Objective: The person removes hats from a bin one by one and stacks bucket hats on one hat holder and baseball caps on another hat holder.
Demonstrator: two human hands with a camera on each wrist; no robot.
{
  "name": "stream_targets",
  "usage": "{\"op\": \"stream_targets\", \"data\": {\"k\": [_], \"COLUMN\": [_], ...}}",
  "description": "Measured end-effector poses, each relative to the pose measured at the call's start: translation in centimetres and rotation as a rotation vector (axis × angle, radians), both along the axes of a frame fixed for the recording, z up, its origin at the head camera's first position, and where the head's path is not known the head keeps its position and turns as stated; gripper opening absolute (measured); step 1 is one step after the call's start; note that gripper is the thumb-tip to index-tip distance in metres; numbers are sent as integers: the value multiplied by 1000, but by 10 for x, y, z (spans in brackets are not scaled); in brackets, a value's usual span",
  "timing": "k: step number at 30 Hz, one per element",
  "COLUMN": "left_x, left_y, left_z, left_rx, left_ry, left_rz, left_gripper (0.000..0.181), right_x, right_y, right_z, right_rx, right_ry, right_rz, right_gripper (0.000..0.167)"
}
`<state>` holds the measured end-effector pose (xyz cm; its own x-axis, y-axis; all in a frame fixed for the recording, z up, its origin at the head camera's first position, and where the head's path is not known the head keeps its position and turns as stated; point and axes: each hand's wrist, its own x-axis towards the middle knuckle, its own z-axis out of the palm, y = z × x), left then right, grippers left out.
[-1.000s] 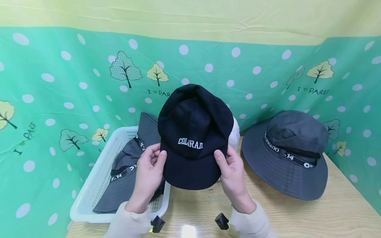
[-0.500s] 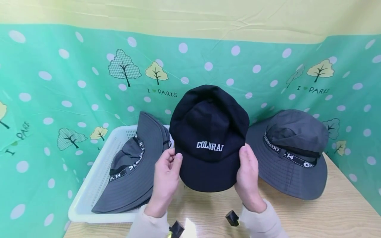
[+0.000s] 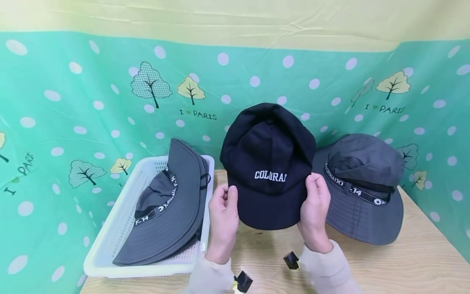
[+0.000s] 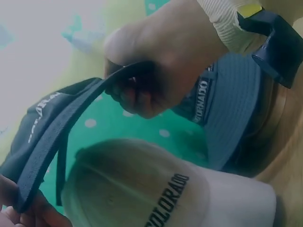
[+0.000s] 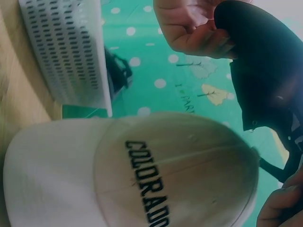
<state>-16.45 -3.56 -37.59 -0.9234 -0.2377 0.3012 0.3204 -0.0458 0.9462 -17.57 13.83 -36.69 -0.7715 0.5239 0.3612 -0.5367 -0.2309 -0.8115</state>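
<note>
A black cap (image 3: 269, 151) with white lettering is held up in front of the person, its brim toward them. The left hand (image 3: 224, 220) pinches one side of the brim. On the brim's opposite side, the right hand (image 3: 315, 208) grips with thumb and fingers. Beneath the cap, both wrist views show a white cap (image 5: 189, 161) with dark COLORADO lettering; the head view hides it behind the black one. Close to the right hand sits a grey wide-brimmed hat (image 3: 367, 163) with a black lettered band.
A white plastic basket (image 3: 93, 261) at the left holds stacked grey brimmed hats (image 3: 158, 241). All stand on a wooden table (image 3: 422, 261). A green dotted curtain (image 3: 238, 73) hangs behind it.
Both hands have carried the black cap to the right, uncovering more of the basket and its hats. The cap now overlaps the edge of the grey hat at the right.
</note>
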Motion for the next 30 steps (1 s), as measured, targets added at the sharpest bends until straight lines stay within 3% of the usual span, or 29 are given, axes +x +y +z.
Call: {"op": "stream_targets", "data": {"k": [11,16,22,30], "left_x": [-20,-26,-33,-40], "left_y": [10,12,14,16], "left_z": [-19,-27,-33,-39], "left_rx": [-55,-48,-23,3], "left_ry": [14,-18,-71,-122], "left_rz": [40,30,16,72], "left_gripper": [22,22,25,26], "right_x": [-20,-26,-31,-39], "right_y": [9,12,17,21], "right_z": [-18,-24,-28,-38], "right_rx": [89,137,156,115], "right_ry": [-28,-123,-245,-405], "right_rz": [-114,-129,-98,16], "right_gripper": [18,18,19,18]}}
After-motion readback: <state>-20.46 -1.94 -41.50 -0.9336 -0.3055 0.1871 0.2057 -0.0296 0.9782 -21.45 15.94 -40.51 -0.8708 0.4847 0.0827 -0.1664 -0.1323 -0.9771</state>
